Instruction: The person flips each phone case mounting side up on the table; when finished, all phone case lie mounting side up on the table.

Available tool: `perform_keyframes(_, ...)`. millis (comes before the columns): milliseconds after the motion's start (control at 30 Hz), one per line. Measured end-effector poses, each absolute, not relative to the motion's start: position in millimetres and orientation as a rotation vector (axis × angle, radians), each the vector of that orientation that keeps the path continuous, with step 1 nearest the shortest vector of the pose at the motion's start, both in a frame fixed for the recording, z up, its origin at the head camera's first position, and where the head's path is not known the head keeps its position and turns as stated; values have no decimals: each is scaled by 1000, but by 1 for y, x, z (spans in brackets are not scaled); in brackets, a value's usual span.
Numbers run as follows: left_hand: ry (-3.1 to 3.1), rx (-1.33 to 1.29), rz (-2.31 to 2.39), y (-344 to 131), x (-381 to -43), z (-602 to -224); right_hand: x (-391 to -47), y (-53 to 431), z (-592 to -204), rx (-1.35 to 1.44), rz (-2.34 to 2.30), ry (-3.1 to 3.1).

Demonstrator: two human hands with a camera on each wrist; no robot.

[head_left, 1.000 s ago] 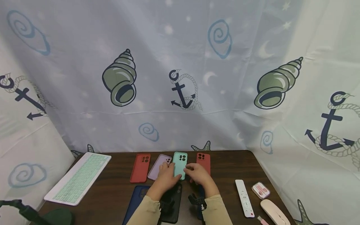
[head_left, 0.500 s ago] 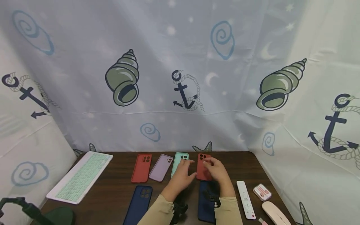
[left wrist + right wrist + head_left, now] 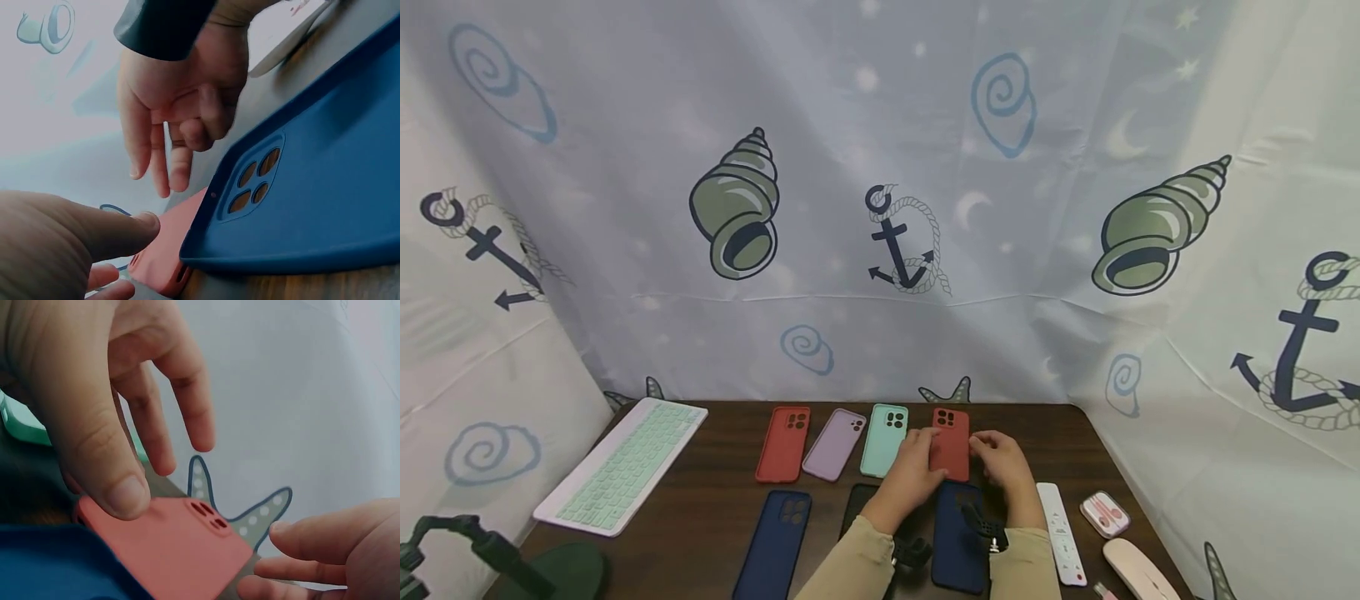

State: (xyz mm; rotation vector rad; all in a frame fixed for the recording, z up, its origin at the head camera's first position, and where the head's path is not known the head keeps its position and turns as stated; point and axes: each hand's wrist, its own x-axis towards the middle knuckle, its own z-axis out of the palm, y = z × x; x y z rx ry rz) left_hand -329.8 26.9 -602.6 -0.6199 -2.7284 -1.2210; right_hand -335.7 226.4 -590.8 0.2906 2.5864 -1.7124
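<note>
Both hands are at the right-hand red phone case (image 3: 951, 446), which lies flat with its camera cutouts at the far end. My left hand (image 3: 912, 468) is at its left side, the thumb over the near corner and the fingers toward the upper edge. Beside the right edge is my right hand (image 3: 1004, 463), its fingers loosely bent with nothing held. In the right wrist view, the left thumb overlaps a corner of the red case (image 3: 169, 550). Just in front lies a navy phone case (image 3: 958, 542), large in the left wrist view as a blue case (image 3: 312, 169).
Teal (image 3: 883, 442), lilac (image 3: 834, 444) and red (image 3: 783, 445) cases extend the back row leftward. In front lie another navy case (image 3: 772, 546) and a partly hidden black case (image 3: 856, 504). A keyboard (image 3: 625, 467) stands left; a remote (image 3: 1060, 533), earphone box (image 3: 1105, 513) and mouse (image 3: 1138, 569) lie right.
Both hands have moved right, from the teal case to the right-hand red case. The teal case now shows uncovered. The view has shifted slightly, so the scene sits further right.
</note>
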Motion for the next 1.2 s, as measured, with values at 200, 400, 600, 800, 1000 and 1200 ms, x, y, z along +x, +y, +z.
perform_keyframes(200,-2729,-630,-1223,29,-330,-613,-339,231,-603,329,-1710,2579)
perform_keyframes(400,-2764,-629,-1171,27,-327,-623,-342,228,-613,319,-1717,2586)
perform_keyframes(600,-2751,-630,-1128,28,-325,-623,-344,230,-613,307,-1773,2555)
perform_keyframes(800,-2740,-626,-1102,30,-325,-621,-348,232,-613,290,-1821,2526)
perform_keyframes(1000,-2762,-606,-1082,30,-324,-621,-347,231,-614,243,-1846,2516)
perform_keyframes(1200,-2755,-625,-1107,28,-324,-621,-347,231,-614,215,-1889,2507)
